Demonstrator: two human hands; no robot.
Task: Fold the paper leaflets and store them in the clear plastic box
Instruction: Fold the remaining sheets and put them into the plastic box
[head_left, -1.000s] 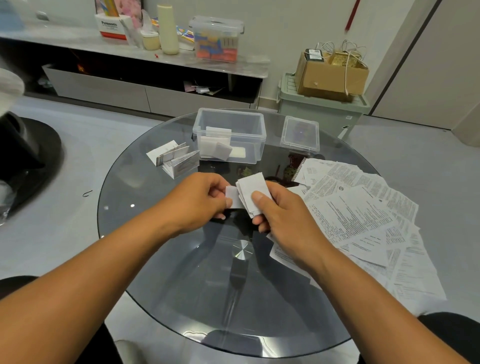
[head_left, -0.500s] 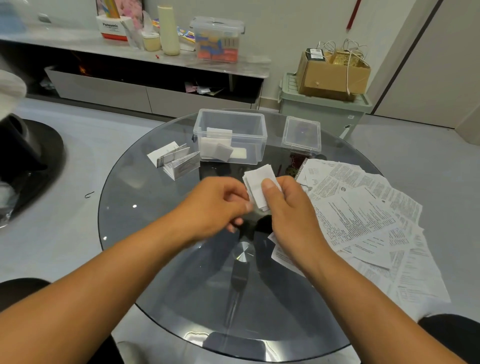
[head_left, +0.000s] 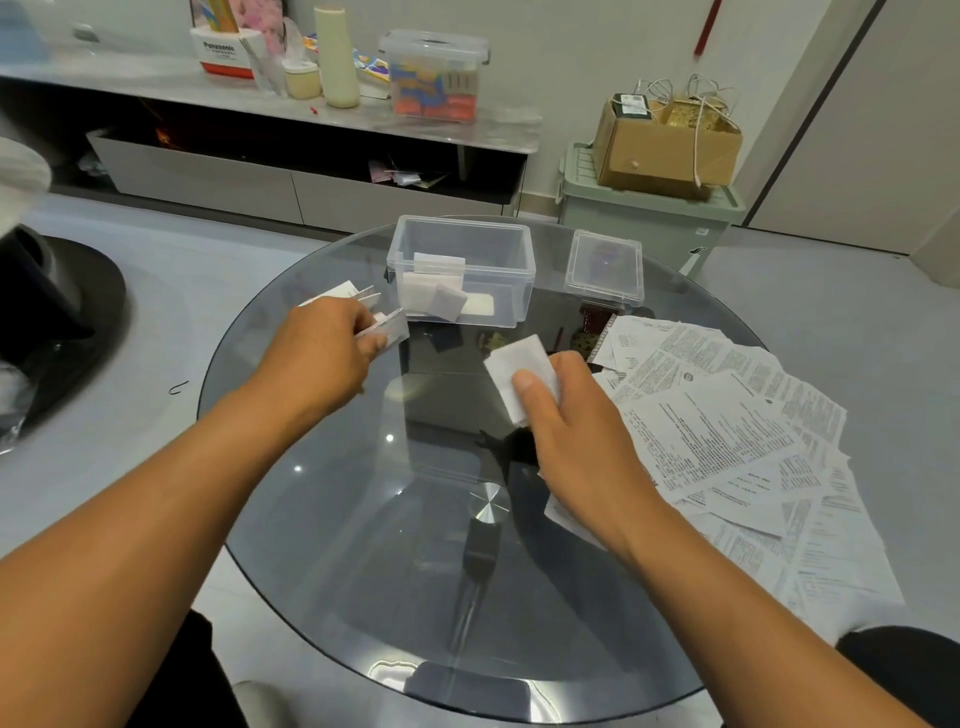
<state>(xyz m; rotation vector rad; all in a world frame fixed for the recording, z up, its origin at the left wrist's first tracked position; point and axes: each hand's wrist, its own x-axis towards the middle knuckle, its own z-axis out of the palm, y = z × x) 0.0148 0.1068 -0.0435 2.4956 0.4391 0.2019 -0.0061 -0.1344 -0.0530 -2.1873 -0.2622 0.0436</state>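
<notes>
My right hand pinches a small folded white leaflet above the middle of the round glass table, thumb on top. My left hand is at the table's left, fingers closed on the nearest of a few small white boxes lying there. The clear plastic box stands open at the far side, between and beyond both hands, with a few folded leaflets inside. A spread pile of unfolded printed leaflets lies right of my right hand.
The box's clear lid lies right of the box. Beyond the table are a low shelf unit with containers on top and a green bin carrying a cardboard box. A black chair base is on the floor at left.
My left hand let go of the folded leaflet and moved left and forward to the small white boxes. My right hand kept the leaflet and stayed near the middle.
</notes>
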